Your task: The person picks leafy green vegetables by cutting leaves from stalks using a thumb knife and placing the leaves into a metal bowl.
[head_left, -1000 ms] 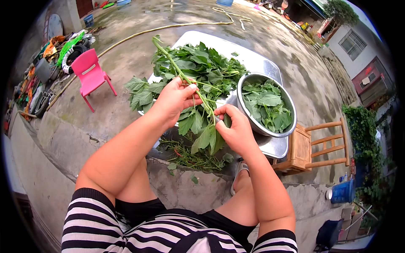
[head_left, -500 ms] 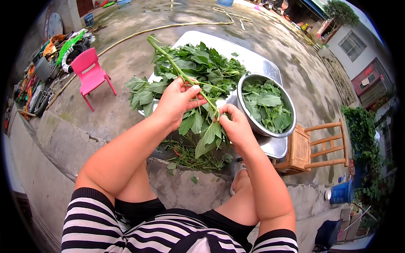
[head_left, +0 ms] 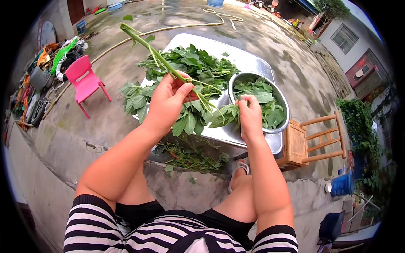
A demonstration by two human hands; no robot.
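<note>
My left hand is closed around a thick green plant stem, whose upper end points to the far left. Thin side stalks fan out from it toward my right hand. Pinched in my right hand is a sprig of green leaves, held at the near rim of a metal bowl. Plucked leaves fill much of that bowl. Behind my left hand, a large heap of leafy stems lies on a small silvery table.
Stripped stems lie on the ground under the table's near edge. A wooden chair stands right of the table, a pink chair to the left. A hose crosses the wet concrete. A blue bucket sits at the right.
My right hand has pulled leaves off the stem and moved right to the bowl. My left hand has shifted slightly left with the stem, whose near end now shows bare stalks.
</note>
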